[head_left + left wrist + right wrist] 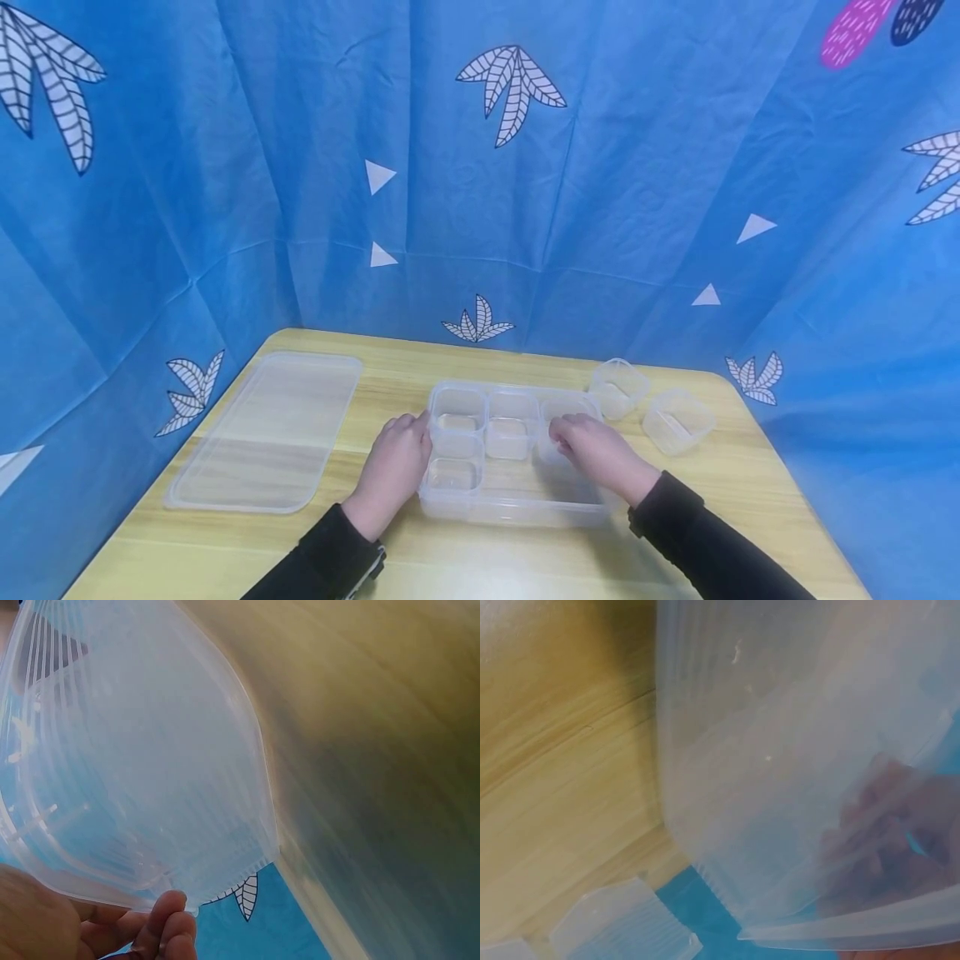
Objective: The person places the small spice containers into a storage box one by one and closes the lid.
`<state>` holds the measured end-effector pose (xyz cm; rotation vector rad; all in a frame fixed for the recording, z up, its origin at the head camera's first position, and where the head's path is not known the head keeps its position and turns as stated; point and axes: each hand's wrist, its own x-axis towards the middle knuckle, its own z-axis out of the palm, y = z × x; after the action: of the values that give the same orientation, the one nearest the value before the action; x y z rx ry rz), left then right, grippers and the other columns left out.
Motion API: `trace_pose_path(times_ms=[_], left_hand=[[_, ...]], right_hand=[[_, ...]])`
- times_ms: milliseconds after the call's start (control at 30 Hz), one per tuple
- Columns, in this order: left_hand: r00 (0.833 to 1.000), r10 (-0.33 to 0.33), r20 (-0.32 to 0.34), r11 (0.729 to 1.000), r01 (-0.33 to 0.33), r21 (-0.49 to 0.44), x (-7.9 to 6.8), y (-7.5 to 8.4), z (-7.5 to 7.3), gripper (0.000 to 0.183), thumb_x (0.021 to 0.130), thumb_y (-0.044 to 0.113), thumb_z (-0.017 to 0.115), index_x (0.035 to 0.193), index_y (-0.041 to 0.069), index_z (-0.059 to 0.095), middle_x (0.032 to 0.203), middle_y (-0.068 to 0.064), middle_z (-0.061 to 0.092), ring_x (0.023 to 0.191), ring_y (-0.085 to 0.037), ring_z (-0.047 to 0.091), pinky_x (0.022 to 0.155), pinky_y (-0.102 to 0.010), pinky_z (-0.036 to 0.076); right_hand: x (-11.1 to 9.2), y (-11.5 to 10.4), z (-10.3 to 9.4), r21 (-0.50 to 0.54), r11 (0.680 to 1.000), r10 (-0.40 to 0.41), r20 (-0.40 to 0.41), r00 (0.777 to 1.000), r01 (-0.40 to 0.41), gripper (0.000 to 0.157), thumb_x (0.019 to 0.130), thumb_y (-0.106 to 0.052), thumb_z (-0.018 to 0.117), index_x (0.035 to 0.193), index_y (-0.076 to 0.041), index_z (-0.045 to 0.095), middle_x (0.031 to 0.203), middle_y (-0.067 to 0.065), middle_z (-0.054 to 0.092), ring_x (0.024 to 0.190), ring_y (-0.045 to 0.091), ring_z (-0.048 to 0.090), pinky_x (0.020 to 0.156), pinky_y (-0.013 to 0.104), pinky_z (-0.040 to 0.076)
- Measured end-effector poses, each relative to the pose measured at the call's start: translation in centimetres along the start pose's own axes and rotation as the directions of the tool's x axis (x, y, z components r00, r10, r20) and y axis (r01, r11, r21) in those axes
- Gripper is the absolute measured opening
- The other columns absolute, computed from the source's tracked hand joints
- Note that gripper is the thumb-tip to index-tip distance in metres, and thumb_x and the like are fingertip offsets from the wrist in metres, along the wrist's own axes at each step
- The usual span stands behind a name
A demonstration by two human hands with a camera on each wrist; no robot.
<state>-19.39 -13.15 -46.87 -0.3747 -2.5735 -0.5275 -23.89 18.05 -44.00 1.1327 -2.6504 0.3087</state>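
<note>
A large translucent plastic container (517, 512) sits in the middle of the table. Small clear boxes stand inside it: one at the back left (459, 407), one at the front left (453, 473), one at the back middle (512, 427). My left hand (397, 457) grips the container's left side; in the left wrist view its fingers (171, 907) are bent at the rim. Over the container's back right, my right hand (600, 450) holds a small box (558, 407) with curled fingers. Through the container's wall that hand (892, 832) looks blurred in the right wrist view.
Left of the container lies a flat translucent lid (273, 433) on the wooden table (390, 367). Two more small clear boxes stand to the right, one near the container's back corner (618, 387), another farther right (678, 421). A blue patterned curtain (480, 208) encloses the table's back and sides.
</note>
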Motion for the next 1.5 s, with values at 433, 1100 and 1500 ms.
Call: trace_pose_path(times_ms=[433,1100,1500], left_hand=[[1.0,0.011,-0.007,1.0,-0.011,0.009,-0.04,-0.11,0.09,0.03,0.092,0.001,0.065,0.117,-0.014,0.066,0.081,-0.014,0.064,0.071,-0.023,0.059,0.065,-0.034,0.054],[1.0,0.002,-0.002,1.0,-0.002,0.002,0.01,-0.01,-0.07,0.029,0.091,0.001,0.065,0.116,-0.014,0.067,0.08,-0.013,0.063,0.068,-0.019,0.054,0.062,-0.031,0.051],[1.0,-0.003,-0.001,1.0,0.003,0.018,0.02,0.02,0.04,0.029,0.091,0.001,0.064,0.116,-0.014,0.066,0.082,-0.014,0.065,0.07,-0.021,0.057,0.064,-0.032,0.052]], right_hand=[[0.67,0.65,0.32,0.018,1.0,0.002,0.013,1.0,-0.002,0.024,0.082,0.008,0.071,0.082,-0.011,0.056,0.073,-0.005,0.049,0.069,0.014,0.048,0.065,0.032,0.047],[0.82,0.49,0.4,-0.005,1.0,0.029,0.039,0.999,-0.029,0.023,0.082,0.005,0.073,0.084,-0.011,0.058,0.074,-0.005,0.052,0.07,0.015,0.051,0.066,0.032,0.049],[0.48,0.13,0.08,-0.032,0.997,0.07,0.088,0.994,-0.067,0.029,0.081,-0.008,0.082,0.103,-0.007,0.064,0.091,0.004,0.063,0.086,0.023,0.062,0.074,0.037,0.054]])
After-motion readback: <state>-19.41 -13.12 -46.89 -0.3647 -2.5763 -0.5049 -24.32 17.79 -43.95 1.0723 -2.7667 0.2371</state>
